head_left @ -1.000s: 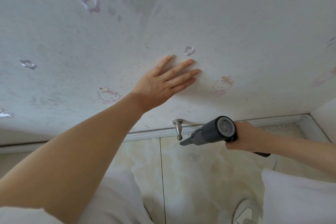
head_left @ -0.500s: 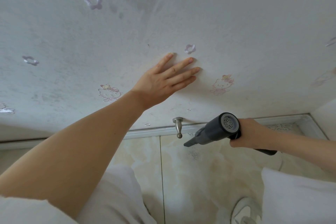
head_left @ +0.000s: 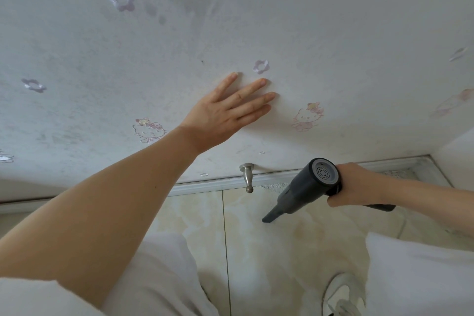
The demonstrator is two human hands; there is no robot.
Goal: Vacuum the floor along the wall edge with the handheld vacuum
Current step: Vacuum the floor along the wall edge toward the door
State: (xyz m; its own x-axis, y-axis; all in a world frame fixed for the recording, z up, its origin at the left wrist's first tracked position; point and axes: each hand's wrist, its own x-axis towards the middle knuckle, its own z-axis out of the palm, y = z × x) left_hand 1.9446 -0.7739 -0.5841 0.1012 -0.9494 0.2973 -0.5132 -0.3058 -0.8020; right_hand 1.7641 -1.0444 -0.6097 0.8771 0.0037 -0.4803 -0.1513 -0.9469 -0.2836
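My right hand (head_left: 357, 185) grips the handle of a dark grey handheld vacuum (head_left: 305, 188). Its narrow nozzle (head_left: 269, 217) points down and left at the beige tiled floor (head_left: 295, 244), a little in front of the white baseboard (head_left: 210, 185). A strip of speckled dust (head_left: 274, 186) lies on the floor against the baseboard, just behind the vacuum. My left hand (head_left: 230, 108) presses flat against the white wall (head_left: 307, 33) with fingers straight and spread.
A metal door stopper (head_left: 247, 177) juts from the wall base left of the nozzle. A room corner (head_left: 433, 159) closes the floor at the right. My white trouser legs (head_left: 164, 277) and a white shoe (head_left: 341, 295) fill the lower view. Cartoon stickers dot the wall.
My right hand has carried the vacuum to the right and tipped its nozzle downward, away from the door stopper toward the floor. My left hand stays pressed on the wall.
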